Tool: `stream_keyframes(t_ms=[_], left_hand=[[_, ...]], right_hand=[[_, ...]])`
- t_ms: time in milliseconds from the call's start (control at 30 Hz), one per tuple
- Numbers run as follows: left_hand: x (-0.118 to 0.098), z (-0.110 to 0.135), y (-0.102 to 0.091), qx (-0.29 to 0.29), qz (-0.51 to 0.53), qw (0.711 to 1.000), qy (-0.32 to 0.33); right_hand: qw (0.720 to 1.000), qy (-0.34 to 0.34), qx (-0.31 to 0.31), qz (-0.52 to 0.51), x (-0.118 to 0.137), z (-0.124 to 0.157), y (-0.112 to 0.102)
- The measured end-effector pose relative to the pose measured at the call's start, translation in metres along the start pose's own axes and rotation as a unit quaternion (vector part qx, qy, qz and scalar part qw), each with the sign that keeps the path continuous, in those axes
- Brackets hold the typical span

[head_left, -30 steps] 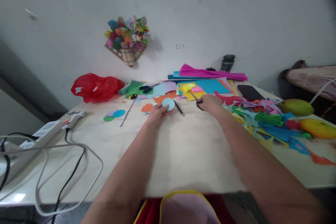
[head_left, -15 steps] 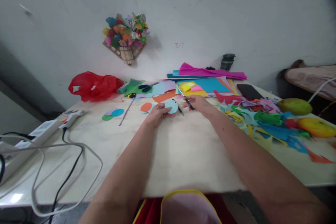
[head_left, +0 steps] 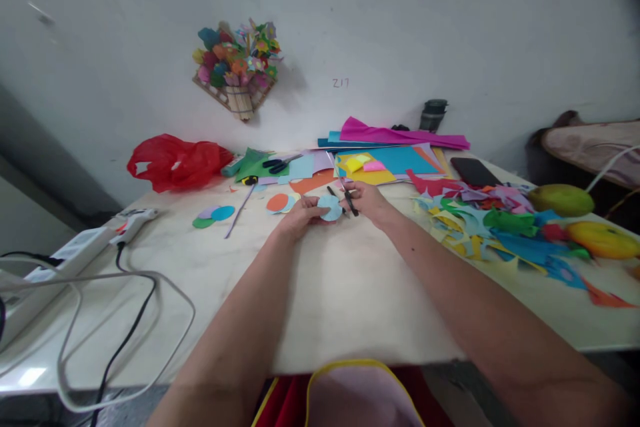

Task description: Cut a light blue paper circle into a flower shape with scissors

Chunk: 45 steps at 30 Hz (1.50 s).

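My left hand (head_left: 305, 215) is closed on the edge of a light-blue paper circle (head_left: 330, 207), pinched between thumb and fingers above the table. A pinkish edge shows under the circle. My right hand (head_left: 366, 200) grips black-handled scissors (head_left: 351, 201) just right of the circle, with the blades pointing up and away. Behind the circle lies a dark pen (head_left: 331, 191), partly covered by it. Left of my left hand, an orange paper circle (head_left: 277, 203) overlaps light-blue ones. Farther left, a blue circle (head_left: 223, 213) overlaps green and lilac circles.
Paper scraps (head_left: 470, 220) are heaped at right, beside a phone (head_left: 475, 173) and mangoes (head_left: 603, 241). Coloured sheets (head_left: 395, 161), dark-handled scissors (head_left: 277, 165) and a red plastic bag (head_left: 180, 163) lie along the back. A power strip (head_left: 75, 250) and cables occupy the left.
My right hand has moved slightly left with the scissors, which have turned more upright and come closer to the circle. The paper circle has shifted slightly right and down.
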<state>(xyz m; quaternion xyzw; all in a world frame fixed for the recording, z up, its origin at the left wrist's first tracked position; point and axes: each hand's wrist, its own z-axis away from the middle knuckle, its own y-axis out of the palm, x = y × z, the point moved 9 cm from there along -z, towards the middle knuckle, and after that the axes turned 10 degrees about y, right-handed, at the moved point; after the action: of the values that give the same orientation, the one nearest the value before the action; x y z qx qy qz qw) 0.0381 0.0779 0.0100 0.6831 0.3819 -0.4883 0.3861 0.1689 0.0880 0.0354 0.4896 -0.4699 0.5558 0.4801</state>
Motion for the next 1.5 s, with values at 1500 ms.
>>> stream_keyframes(t_ms=[1500], left_hand=[[-0.009, 0.003, -0.028, -0.180, 0.081, 0.979, 0.054]], right_hand=[[0.994, 0.011, 0.076, 0.081, -0.012, 0.005, 0.019]])
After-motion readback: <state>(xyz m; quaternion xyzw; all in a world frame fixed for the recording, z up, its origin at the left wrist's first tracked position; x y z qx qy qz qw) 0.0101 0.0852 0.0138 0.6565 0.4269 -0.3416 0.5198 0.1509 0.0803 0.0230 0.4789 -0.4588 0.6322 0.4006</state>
